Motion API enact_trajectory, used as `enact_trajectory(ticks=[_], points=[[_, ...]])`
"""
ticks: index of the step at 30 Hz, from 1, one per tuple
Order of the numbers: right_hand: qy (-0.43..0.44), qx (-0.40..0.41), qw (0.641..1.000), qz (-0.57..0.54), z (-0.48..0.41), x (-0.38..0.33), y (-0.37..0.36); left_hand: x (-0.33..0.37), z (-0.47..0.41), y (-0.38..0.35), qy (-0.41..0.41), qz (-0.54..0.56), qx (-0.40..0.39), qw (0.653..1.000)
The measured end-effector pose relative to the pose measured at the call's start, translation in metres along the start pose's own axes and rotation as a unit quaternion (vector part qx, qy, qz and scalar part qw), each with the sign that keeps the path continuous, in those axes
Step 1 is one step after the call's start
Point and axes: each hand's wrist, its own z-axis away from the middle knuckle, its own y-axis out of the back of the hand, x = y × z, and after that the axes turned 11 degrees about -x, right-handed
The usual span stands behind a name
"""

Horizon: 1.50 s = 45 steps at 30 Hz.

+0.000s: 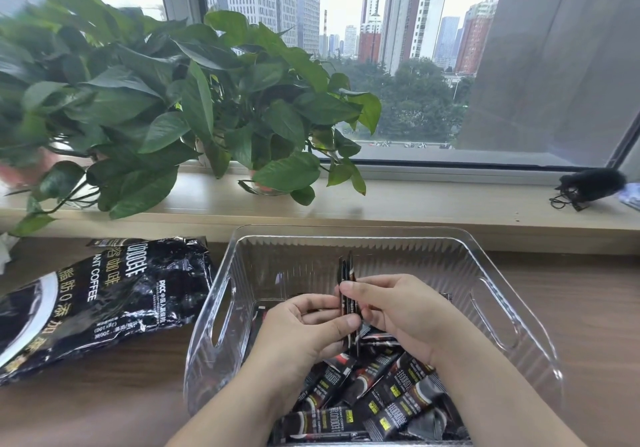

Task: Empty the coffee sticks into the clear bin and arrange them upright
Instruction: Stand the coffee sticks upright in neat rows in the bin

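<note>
A single wide-angle view is taken from the person's head and directed forward and down. The clear bin point(381, 235) is seen from close above, while the window point(415, 66) behind is seemingly bowed towards the edges.

The wooden bench point(588, 308) carries the clear bin point(294, 266) and, just beside it on the left, a crumpled black coffee bag point(104, 301).

The black bag point(104, 304) left of the left hand point(304, 325) reads "ANT COFFEE", "PICC" and a "0" among Chinese characters, while print on the coffee sticks point(398, 408) below that hand is too small to read.
</note>
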Motion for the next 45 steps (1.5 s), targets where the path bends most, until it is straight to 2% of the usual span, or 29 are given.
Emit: enact_trajectory(ticks=[5, 10, 14, 24, 40, 45], points=[[0.014, 0.001, 0.998, 0.063, 0.003, -0.001, -0.003, -0.001, 0.0, 0.001, 0.004, -0.021, 0.0, 1.0], [0.103, 0.024, 0.984, 0.146, 0.006, -0.002, -0.004, 0.003, 0.002, 0.001, 0.006, -0.006, -0.017, 1.0], [0.139, 0.01, 0.97, 0.198, 0.008, -0.003, 0.001, 0.003, 0.001, 0.001, 0.017, 0.036, -0.042, 0.998], [0.167, 0.02, 0.977, 0.129, 0.004, 0.003, -0.001, -0.001, -0.001, 0.002, 0.02, 0.059, -0.067, 0.996], [0.184, 0.034, 0.975, 0.122, 0.005, 0.01, 0.002, -0.004, -0.003, 0.003, 0.022, 0.043, -0.057, 0.997], [0.175, 0.043, 0.976, 0.126, 0.005, 0.012, 0.003, -0.004, -0.003, 0.003, 0.024, 0.006, -0.058, 0.998]])
